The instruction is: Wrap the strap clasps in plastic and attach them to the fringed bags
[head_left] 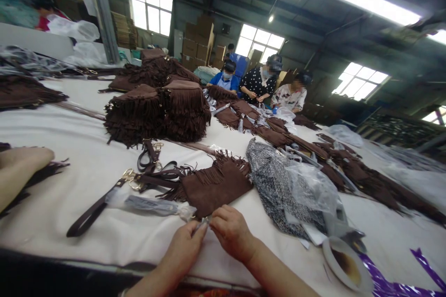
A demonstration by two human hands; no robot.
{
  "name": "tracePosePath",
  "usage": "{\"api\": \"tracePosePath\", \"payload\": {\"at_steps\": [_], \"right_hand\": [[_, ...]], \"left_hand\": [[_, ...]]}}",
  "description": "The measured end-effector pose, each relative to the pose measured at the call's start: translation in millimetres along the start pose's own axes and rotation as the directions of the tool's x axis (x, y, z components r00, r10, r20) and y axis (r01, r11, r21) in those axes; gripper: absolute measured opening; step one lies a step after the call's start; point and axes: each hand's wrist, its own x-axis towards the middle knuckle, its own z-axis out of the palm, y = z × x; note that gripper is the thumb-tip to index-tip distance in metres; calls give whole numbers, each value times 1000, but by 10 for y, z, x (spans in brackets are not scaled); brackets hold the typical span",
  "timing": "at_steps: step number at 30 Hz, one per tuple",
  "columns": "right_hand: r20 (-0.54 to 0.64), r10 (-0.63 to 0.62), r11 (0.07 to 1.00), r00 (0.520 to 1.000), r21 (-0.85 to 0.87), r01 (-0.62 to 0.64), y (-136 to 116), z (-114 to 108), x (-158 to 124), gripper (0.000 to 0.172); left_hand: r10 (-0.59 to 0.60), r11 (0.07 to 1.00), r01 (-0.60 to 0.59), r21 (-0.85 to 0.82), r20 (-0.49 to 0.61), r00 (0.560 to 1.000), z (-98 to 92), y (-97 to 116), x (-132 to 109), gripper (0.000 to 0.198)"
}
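A brown fringed suede bag (218, 185) lies flat on the white-covered table in front of me. At its near corner the fingertips of my left hand (186, 243) and my right hand (232, 232) meet, both closed in a pinch. Between them shows a small end of clear plastic and something shiny, partly hidden by the fingers. A plastic-wrapped strap (153, 205) runs leftward from that corner. Left of the bag lie dark wrist straps (95, 211) with gold-coloured clasps (129, 176).
Stacked brown fringed bags (156, 109) stand farther back. On the right are a grey knitted cloth (268, 185), a clear plastic bag (315, 190), a roll of tape (327, 250) and purple plastic (390, 283). Another person's arm (21, 171) reaches in at left; several people work across the table.
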Motion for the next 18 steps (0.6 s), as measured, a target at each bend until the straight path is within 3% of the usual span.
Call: {"api": "tracePosePath", "payload": {"at_steps": [5, 12, 16, 18], "right_hand": [[106, -96, 994, 990, 61, 90, 23, -34, 30, 16], [144, -13, 997, 990, 73, 3, -49, 50, 93, 16], [212, -30, 997, 977, 69, 16, -32, -14, 145, 14], [247, -72, 997, 966, 41, 64, -12, -64, 181, 23]], "left_hand": [[80, 997, -80, 14, -3, 997, -12, 61, -102, 31], [228, 967, -225, 117, -18, 973, 31, 18, -243, 31], [230, 951, -225, 210, 2, 973, 39, -31, -238, 30], [221, 939, -214, 270, 2, 975, 39, -74, -219, 30]]}}
